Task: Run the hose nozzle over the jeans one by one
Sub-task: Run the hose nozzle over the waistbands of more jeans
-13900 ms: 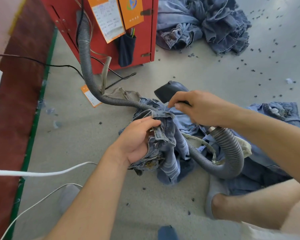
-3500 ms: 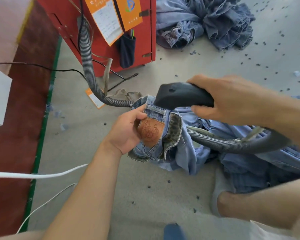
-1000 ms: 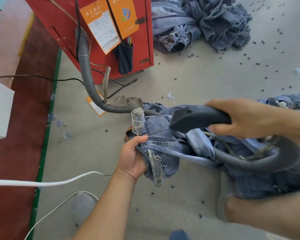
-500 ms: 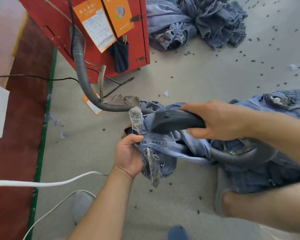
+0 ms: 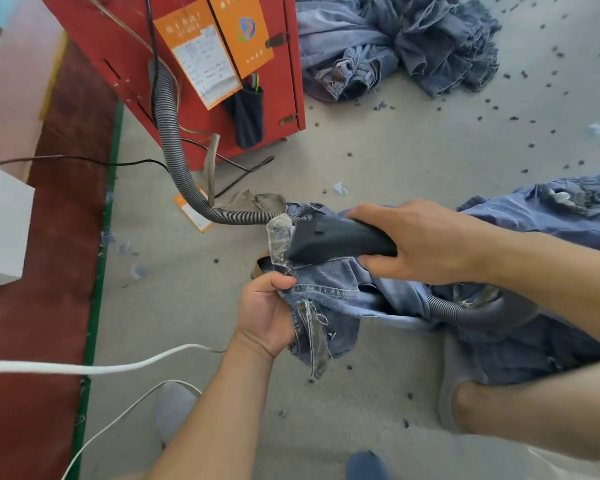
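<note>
Blue denim is bunched up in the left hand (image 5: 265, 315), which grips the jeans (image 5: 329, 296) by a fold near the frayed seam. The black hose nozzle (image 5: 336, 241) is gripped by the right hand (image 5: 426, 242), with the fingers wrapped round its back end. The flat tip of the nozzle is pressed on the pale pocket lining (image 5: 280, 237) that sticks up at the top of the jeans.

Half a second ago the tip was just beside that lining. Now it is laid right on it, so the nozzle has been slid a little to the left along the cloth. The grip of both hands is kept the same. This looks like one more pass over the same pair, with the inside parts now being done.

Much earlier, a brown patch on the waistband was held up and the nozzle was set above it. That patch is hidden now, so the jeans have been turned in the hand.

The grey ribbed hose (image 5: 174, 140) is seen running down from the red machine (image 5: 201, 50), across the floor (image 5: 413, 161) and under the jeans, then round to the nozzle. More jeans are spread under the right arm, and a jeans pile (image 5: 406, 46) is heaped far off by the machine. It cannot be told which pile is done. Dark bits of fluff are scattered over the floor.
</note>
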### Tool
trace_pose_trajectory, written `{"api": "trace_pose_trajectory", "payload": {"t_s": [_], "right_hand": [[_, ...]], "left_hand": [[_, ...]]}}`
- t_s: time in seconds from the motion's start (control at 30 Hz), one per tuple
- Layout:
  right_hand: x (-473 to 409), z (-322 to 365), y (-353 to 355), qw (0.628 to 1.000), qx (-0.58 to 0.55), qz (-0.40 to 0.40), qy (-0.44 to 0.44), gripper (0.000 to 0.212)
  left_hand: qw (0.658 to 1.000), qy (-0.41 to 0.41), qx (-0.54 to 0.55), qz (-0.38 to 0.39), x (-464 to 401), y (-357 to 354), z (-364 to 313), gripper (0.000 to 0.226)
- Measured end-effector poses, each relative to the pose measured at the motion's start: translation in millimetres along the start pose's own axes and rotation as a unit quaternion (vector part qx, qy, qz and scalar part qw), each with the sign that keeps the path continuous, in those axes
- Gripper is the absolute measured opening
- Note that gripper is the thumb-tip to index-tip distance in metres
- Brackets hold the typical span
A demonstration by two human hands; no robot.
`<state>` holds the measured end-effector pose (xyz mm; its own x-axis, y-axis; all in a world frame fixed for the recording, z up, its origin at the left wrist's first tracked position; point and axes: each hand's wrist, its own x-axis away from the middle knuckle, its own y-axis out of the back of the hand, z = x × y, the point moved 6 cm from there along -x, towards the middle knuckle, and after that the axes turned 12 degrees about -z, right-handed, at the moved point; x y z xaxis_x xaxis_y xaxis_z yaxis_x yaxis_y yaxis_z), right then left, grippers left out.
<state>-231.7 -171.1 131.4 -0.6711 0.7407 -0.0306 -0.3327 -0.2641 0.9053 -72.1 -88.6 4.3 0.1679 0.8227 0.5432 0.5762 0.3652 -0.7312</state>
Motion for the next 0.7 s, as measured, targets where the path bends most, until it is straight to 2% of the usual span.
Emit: {"api": "trace_pose_trajectory", "payload": {"t_s": [0.1,0.17,0.27,0.37,0.4,0.57,0.63,0.7], "right_hand": [[-9.9,-5.8,20.8,0.989,-0.043,-0.121,-0.07,0.032],[-11.0,-20.0,43.0,0.976,-0.068,-0.174,-0.116,0.03],[-4.3,-34.6,57.5,0.98,-0.057,-0.145,-0.127,0.025],[4.0,-35.5,49.1,0.987,-0.035,-0.111,-0.116,0.025],[5.1,-34.1,45.8,0.988,-0.033,-0.102,-0.113,0.026],[5.0,-23.7,40.3,0.992,-0.04,-0.067,-0.096,0.028],[4.6,-18.3,39.8,0.994,-0.04,-0.059,-0.083,0.031],[3.8,-14.6,39.7,0.995,-0.041,-0.052,-0.077,0.033]], "left_hand": [[0.999,0.005,-0.05,-0.007,1.8,1.9,4.2,0.071],[0.997,-0.001,-0.076,-0.033,2.4,6.0,1.8,0.067],[0.98,-0.052,-0.137,-0.133,-3.1,12.2,-17.6,0.055],[0.94,-0.153,-0.177,-0.25,-7.4,23.5,-44.1,0.004],[0.93,-0.165,-0.168,-0.282,-7.7,28.3,-48.8,0.008],[0.905,-0.192,-0.19,-0.328,-4.1,30.5,-59.1,0.022],[0.914,-0.198,-0.162,-0.315,-1.9,26.7,-58.0,0.029],[0.945,-0.168,-0.104,-0.262,-1.3,21.2,-49.4,0.035]]}}
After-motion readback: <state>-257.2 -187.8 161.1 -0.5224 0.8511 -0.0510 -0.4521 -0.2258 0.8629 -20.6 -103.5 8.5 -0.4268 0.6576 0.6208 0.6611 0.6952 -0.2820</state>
